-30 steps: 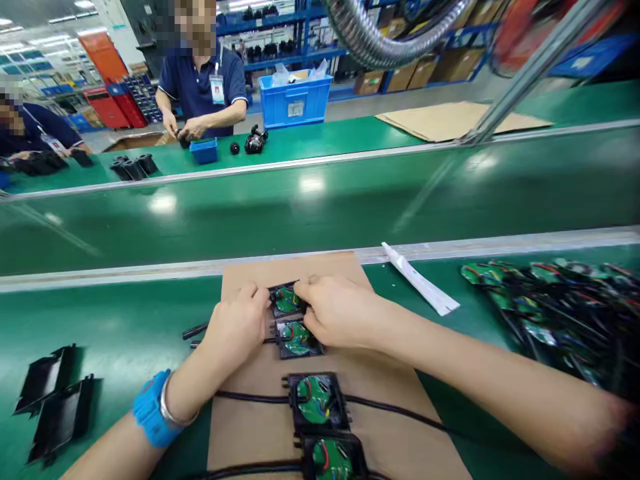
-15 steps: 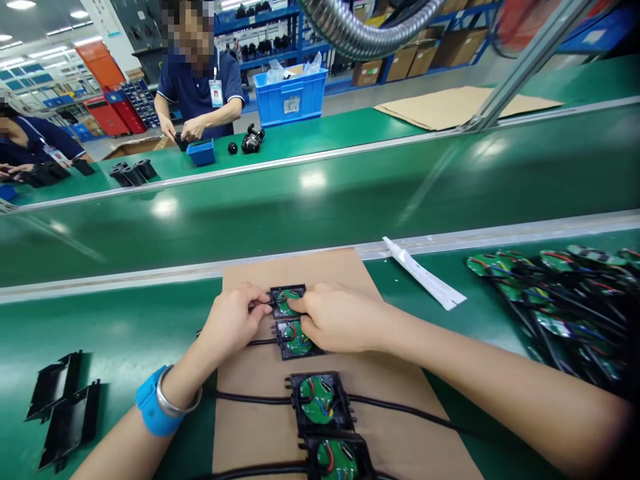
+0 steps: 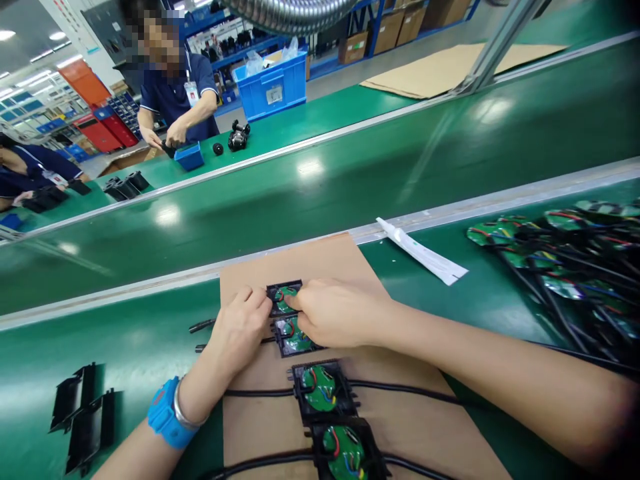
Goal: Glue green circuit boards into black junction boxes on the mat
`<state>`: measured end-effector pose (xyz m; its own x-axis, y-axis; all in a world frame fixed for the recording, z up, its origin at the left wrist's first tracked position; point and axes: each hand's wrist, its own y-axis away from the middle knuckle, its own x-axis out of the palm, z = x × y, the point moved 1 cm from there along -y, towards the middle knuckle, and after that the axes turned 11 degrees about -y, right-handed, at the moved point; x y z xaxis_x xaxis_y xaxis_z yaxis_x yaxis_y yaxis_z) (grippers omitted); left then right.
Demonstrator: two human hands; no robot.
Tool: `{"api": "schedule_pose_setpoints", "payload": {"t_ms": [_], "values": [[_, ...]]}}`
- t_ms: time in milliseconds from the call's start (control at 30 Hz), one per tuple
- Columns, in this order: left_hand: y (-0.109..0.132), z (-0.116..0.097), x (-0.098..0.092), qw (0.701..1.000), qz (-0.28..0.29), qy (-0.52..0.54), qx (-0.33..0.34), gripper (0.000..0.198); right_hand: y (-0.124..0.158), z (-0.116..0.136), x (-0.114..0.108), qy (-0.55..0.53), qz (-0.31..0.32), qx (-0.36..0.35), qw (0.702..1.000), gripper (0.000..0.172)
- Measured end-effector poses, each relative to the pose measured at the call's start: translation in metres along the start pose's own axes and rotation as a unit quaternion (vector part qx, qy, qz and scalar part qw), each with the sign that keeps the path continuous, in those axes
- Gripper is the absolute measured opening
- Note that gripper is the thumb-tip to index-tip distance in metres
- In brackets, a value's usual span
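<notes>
My left hand (image 3: 244,328) is closed at the left edge of the farthest black plastic case (image 3: 271,291), fingers bunched where the black cable (image 3: 202,325) enters. My right hand (image 3: 345,312) is curled over the right side of that case, its index finger pressing the round green circuit board (image 3: 283,298) inside. Just nearer, a second case (image 3: 286,348) with a wired board lies partly under the right hand. Closer to me are two more cases, one with a circuit board (image 3: 319,388) and the other with a circuit board (image 3: 344,453), cables leaving both sides.
Cardboard (image 3: 300,257) lies under the cases. Two black covers (image 3: 90,430) sit at left. A white tube (image 3: 423,252) and a pile of wired boards (image 3: 560,260) lie at right. Across the green bench, a person (image 3: 175,100) handles a black part near a blue bin (image 3: 189,157).
The left fingers have shifted from pinching the cable to curling over the case's left edge. The right index finger stays on the board. The camera view has tilted.
</notes>
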<state>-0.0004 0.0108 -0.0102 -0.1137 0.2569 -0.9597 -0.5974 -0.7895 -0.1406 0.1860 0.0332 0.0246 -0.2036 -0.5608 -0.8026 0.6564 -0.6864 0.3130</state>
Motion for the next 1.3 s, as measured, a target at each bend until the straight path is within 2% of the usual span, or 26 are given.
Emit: {"api": "schedule_pose_setpoints", "payload": {"t_ms": [100,200,333,400,467,533,667,833,933,1067,1200,1300], "values": [[0.001,-0.001,-0.001,0.999,0.018,-0.021,0.018,0.026,0.001,0.004,-0.002,-0.003,0.006,0.009,1.000,0.033],[0.004,0.004,-0.003,0.999,0.019,-0.028,0.009,0.027,0.002,0.005,-0.004,-0.014,-0.003,0.012,1.000,0.035],[0.005,0.008,-0.006,0.996,-0.049,0.043,-0.064,0.030,0.005,-0.001,-0.008,-0.036,-0.011,-0.007,0.999,0.037],[0.003,0.005,-0.005,0.991,-0.075,0.102,-0.041,0.025,0.009,-0.006,-0.010,-0.057,-0.014,-0.025,0.998,0.038],[0.000,0.000,-0.003,0.988,-0.069,0.135,0.013,0.022,0.013,-0.012,-0.012,-0.075,-0.031,-0.033,0.996,0.041],[-0.002,-0.003,0.000,0.987,-0.057,0.146,0.036,0.021,0.017,-0.016,-0.013,-0.083,-0.055,-0.020,0.995,0.037],[-0.002,-0.006,0.002,0.986,-0.042,0.155,0.040,0.022,0.021,-0.014,-0.012,-0.055,-0.074,0.011,0.996,0.011],[-0.001,-0.008,0.003,0.988,-0.005,0.148,0.039,0.022,0.016,-0.007,-0.006,0.008,-0.090,0.030,0.995,0.011],[-0.003,-0.010,0.004,0.988,0.014,0.151,0.037,0.021,0.010,-0.016,0.004,0.010,-0.117,-0.018,0.993,0.012],[-0.003,-0.012,0.006,0.989,0.016,0.144,0.041,0.023,0.003,-0.040,0.020,0.040,-0.176,-0.092,0.979,0.017],[-0.001,-0.012,0.006,0.989,0.004,0.144,0.030,0.026,-0.002,-0.054,0.026,0.072,-0.172,-0.097,0.978,0.018],[-0.002,-0.013,0.005,0.990,-0.006,0.136,0.035,0.039,-0.004,-0.052,0.025,0.093,-0.157,-0.107,0.977,0.019]]}}
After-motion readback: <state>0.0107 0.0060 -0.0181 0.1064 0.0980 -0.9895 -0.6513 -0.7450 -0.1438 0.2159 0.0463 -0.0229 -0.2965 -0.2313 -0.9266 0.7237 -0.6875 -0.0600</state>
